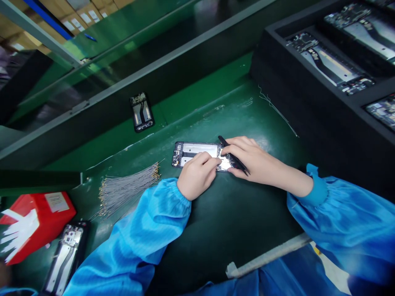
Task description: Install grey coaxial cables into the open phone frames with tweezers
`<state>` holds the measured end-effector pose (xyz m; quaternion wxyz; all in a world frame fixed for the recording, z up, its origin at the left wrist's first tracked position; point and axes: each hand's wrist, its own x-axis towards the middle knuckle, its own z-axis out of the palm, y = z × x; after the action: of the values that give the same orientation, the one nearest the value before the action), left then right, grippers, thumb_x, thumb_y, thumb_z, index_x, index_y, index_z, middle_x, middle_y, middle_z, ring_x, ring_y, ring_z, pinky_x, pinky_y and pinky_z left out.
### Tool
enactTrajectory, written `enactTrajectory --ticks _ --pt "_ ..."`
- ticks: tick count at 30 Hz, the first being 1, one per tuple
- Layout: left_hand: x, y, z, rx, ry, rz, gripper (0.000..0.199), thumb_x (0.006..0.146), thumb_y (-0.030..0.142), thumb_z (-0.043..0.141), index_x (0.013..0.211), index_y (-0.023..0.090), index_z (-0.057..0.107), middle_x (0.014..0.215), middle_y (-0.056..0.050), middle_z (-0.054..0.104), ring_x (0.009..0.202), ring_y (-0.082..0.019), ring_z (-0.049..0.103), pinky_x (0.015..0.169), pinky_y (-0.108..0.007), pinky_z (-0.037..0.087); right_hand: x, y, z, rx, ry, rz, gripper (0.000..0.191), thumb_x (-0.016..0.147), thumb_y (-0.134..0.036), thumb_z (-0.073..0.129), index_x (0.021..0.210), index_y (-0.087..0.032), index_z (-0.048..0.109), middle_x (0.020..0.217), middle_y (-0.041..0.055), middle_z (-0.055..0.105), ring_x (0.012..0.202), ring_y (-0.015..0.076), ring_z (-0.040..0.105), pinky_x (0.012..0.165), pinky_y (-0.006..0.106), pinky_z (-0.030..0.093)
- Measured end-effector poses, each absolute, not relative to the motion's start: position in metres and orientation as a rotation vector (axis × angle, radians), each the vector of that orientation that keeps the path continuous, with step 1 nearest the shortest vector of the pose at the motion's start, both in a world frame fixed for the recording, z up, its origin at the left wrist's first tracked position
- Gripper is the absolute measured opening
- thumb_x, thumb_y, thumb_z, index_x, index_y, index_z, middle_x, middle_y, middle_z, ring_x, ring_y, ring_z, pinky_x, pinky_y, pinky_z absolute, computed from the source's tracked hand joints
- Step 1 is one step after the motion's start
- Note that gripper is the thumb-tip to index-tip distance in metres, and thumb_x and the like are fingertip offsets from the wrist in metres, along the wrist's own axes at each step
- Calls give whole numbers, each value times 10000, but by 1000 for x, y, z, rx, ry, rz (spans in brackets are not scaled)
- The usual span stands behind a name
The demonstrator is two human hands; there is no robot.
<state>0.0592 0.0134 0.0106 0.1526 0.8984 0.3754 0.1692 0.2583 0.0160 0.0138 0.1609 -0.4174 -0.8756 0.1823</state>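
Note:
An opened phone (pixel 203 148) lies flat on the green mat, its inner metal plate and circuit board exposed. My left hand (pixel 198 174) rests over its near edge, fingers closed and fingertips pressed together at the board. Whatever they pinch is too small or hidden to make out. Black tweezers (pixel 237 160) sit in my right hand (pixel 254 159), slanting across the board end of the phone, tips pointing toward me. Fingers of that hand also touch the phone's right end, hiding part of it.
To the left lies a bundle of thin grey cables (pixel 129 187) with gold-coloured ends, near a red box (pixel 58 211) with white strips. Other opened phones lie at the back (pixel 142 113) and front left (pixel 66 255). A black tray (pixel 274 74) holding more phones stands right; loose wires (pixel 279 111) lie beside it.

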Motion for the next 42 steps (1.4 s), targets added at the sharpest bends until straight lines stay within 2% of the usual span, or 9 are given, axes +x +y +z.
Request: enactTrajectory --ticks 8,13,18,25,33,37,42 --pt "53 7 7 2612 933 487 301 812 120 399 1023 194 601 770 -31 502 729 -150 450 668 -289 397 253 14 18 -1233 -2493 533 326 722 -160 499 1048 -170 499 1142 110 482 1027 261 406 823 388 382" --pt "49 -1 5 2621 892 481 287 812 130 411 1005 202 611 765 -31 515 727 -160 438 673 -312 359 255 17 15 -1206 -2467 567 339 703 -159 517 1038 -185 474 1136 102 475 1023 256 401 831 392 380" --pt "50 -3 5 2572 902 467 317 823 130 399 1093 163 563 792 -43 545 758 -167 463 703 -323 362 256 22 12 -1195 -2461 611 349 688 -172 528 1028 -201 458 1112 96 475 1022 260 399 822 400 378" --pt "49 -2 6 2599 871 482 325 820 125 393 1080 170 582 758 -37 530 730 -162 453 693 -319 359 254 25 14 -1230 -2473 623 366 671 -196 528 1030 -201 451 1100 91 463 1006 254 389 824 391 364" --pt "53 -2 12 2734 876 371 308 815 149 408 1066 178 583 770 -47 520 733 -177 438 671 -318 362 244 28 22 -1363 -2531 614 373 625 -250 542 984 -219 448 1061 95 454 928 274 389 697 372 345" --pt "53 4 15 2823 841 346 291 819 167 411 1046 183 594 758 -48 517 716 -180 424 635 -311 359 245 29 21 -1342 -2542 626 353 637 -249 529 979 -216 445 1063 88 446 939 270 381 708 362 337" --pt "37 23 13 2698 702 411 300 843 143 377 1035 185 604 780 -43 526 742 -154 446 674 -282 402 248 29 20 -1300 -2543 630 338 648 -224 520 977 -218 442 1061 90 440 945 268 378 719 359 332"
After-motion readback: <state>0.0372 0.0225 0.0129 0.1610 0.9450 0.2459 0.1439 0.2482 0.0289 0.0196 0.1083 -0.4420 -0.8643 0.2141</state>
